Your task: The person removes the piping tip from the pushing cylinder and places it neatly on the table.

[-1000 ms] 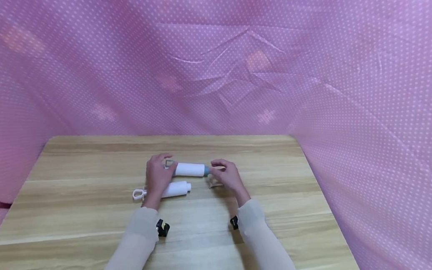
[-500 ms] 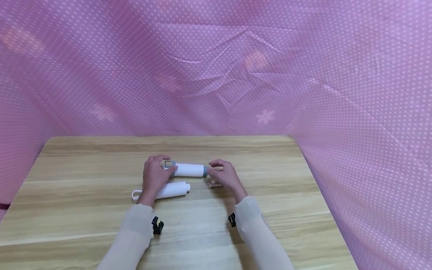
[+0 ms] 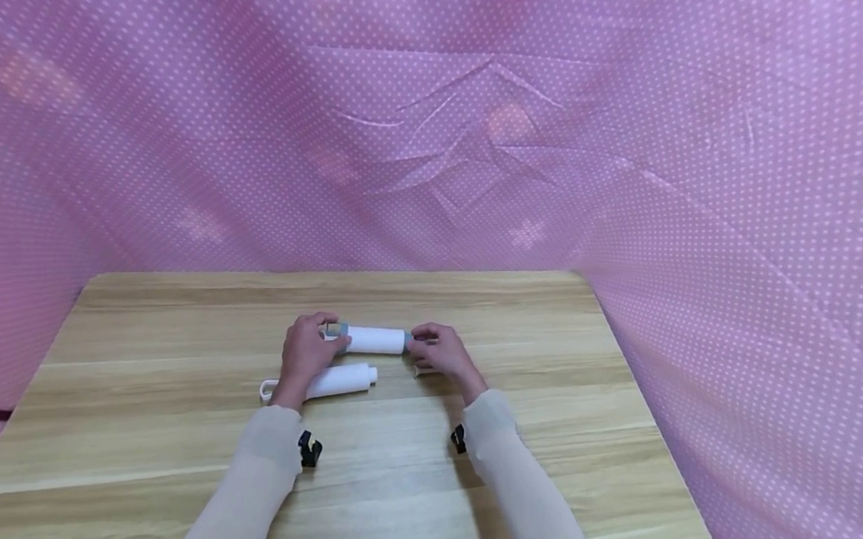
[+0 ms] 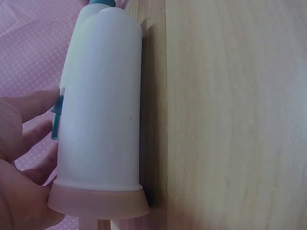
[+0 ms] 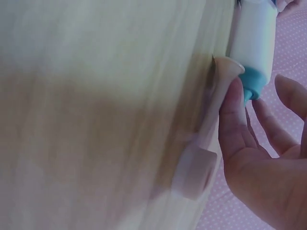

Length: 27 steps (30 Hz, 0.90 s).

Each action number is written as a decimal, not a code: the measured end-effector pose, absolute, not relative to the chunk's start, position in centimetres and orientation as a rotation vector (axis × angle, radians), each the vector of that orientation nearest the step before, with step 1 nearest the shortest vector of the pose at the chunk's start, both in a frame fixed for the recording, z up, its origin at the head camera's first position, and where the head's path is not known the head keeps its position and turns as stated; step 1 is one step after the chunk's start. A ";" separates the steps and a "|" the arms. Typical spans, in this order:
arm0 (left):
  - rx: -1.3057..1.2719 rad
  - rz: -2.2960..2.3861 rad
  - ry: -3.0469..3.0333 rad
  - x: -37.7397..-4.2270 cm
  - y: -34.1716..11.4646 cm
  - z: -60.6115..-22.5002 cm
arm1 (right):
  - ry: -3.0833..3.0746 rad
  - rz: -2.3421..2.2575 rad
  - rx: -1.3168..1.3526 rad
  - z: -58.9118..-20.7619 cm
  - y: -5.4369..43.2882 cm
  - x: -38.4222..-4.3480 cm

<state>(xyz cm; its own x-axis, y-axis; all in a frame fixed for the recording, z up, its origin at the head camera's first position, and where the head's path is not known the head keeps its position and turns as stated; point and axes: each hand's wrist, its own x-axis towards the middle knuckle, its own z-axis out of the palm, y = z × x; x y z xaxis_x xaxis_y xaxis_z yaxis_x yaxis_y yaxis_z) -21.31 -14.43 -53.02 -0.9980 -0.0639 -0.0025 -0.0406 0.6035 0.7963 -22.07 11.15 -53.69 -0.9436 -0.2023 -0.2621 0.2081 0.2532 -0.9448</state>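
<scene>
Left hand [image 3: 304, 353], right hand [image 3: 443, 354] shifted; fingers [image 5: 289, 91] grip tube [image 3: 376, 340] by white bottle [image 3: 340, 380], tan piece [image 5: 196, 171].

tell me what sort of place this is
Probably a makeshift indoor recording booth: a wood-grain table, pink dotted fabric behind and on both sides, and a small black device at each sleeve cuff.

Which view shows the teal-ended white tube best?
Head: the teal-ended white tube shows nearly whole between left hand and right hand. Left wrist: mostly hidden behind the pink-ended tube. Right wrist: one teal end close up, the other cut off.
</scene>
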 end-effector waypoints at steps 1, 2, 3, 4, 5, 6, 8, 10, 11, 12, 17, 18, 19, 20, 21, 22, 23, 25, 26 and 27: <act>0.089 -1.386 -2.793 -21.3 -14.5 -53.0 | 2.207 -1.733 0.004 -53.7 11.1 -22.1; 0.086 -1.387 -2.797 -21.4 -14.5 -53.1 | 2.211 -1.736 0.004 -53.8 11.0 -22.1; 0.082 -1.386 -2.801 -21.5 -14.5 -53.1 | 2.215 -1.739 0.002 -53.9 10.9 -22.1; 0.083 -1.387 -2.805 -21.5 -14.6 -53.1 | 2.222 -1.739 0.003 -53.9 10.9 -22.1; 0.082 -1.387 -2.810 -21.6 -14.6 -53.1 | 2.229 -1.738 0.004 -53.8 10.8 -22.1; 0.072 -1.378 -2.814 -21.6 -14.6 -53.1 | 2.236 -1.736 0.005 -53.8 10.8 -22.1; 0.063 -1.376 -2.817 -21.7 -14.7 -53.1 | 2.248 -1.728 0.007 -53.9 10.7 -22.1; 0.060 -1.376 -2.818 -21.8 -14.7 -53.0 | 2.255 -1.717 0.011 -53.8 10.6 -22.1; 0.054 -1.372 -2.819 -21.8 -14.7 -53.0 | 2.257 -1.711 0.014 -53.8 10.5 -22.1; 0.053 -1.370 -2.818 -21.8 -14.8 -53.0 | 2.258 -1.706 0.015 -53.8 10.5 -22.2; 0.057 -1.388 -2.804 -21.6 -14.8 -52.7 | 2.245 -1.726 0.029 -53.5 10.6 -22.0; 0.063 -1.402 -2.799 -21.6 -14.8 -52.6 | 2.242 -1.735 0.036 -53.4 10.6 -22.0; 0.061 -1.414 -2.792 -21.6 -14.7 -52.5 | 2.237 -1.751 0.039 -53.3 10.7 -21.9; 0.058 -1.417 -2.790 -21.6 -14.7 -52.4 | 2.225 -1.761 0.041 -52.8 10.7 -21.8; 0.052 -1.423 -2.785 -21.6 -14.7 -52.2 | 2.221 -1.776 0.037 -52.8 10.7 -21.8; 0.048 -1.435 -2.779 -21.6 -14.7 -52.1 | 2.220 -1.791 0.034 -52.8 10.7 -21.9; 0.043 -1.442 -2.774 -21.5 -14.7 -51.9 | 2.218 -1.805 0.033 -52.8 10.8 -21.9; 0.022 -1.440 -2.763 -21.5 -14.7 -51.7 | 2.208 -1.840 0.026 -52.8 10.9 -22.0; 0.014 -1.437 -2.760 -21.5 -14.7 -51.6 | 2.200 -1.855 0.029 -52.7 10.9 -22.0; 0.007 -1.437 -2.753 -21.4 -14.7 -51.6 | 2.198 -1.875 0.032 -53.1 11.0 -22.1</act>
